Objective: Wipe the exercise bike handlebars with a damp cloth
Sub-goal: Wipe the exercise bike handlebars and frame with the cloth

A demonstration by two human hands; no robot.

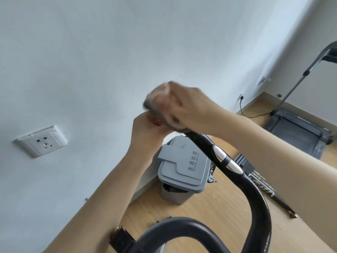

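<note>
1. Nearest to the camera, the black handlebars (259,207) curve up from the bottom of the view. One tube rises to the middle and carries two silver sensor plates (219,154).
2. At the upper end of this tube is the right hand (184,106). It is blurred, but its fingers are curled round a greyish cloth (155,101), which it holds against the tip of the bar.
3. Just below and touching it is the left hand (147,132). Its fingers are curled near the same tip, but I cannot tell whether it grips the bar, the cloth, or nothing.
4. I judge that the wiping step is in hand and that only the end of this bar is being treated now.
5. The next move probably calls for sliding the wrapped cloth down the tube toward the sensor plates with steady pressure, then treating the other bar.
6. Behind the hands, a grey waste bin (182,167) stands on the wooden floor (209,207) beside the wall.
7. Farther away are a wall socket (42,141) on the left and a treadmill (295,128) on the right.
</note>
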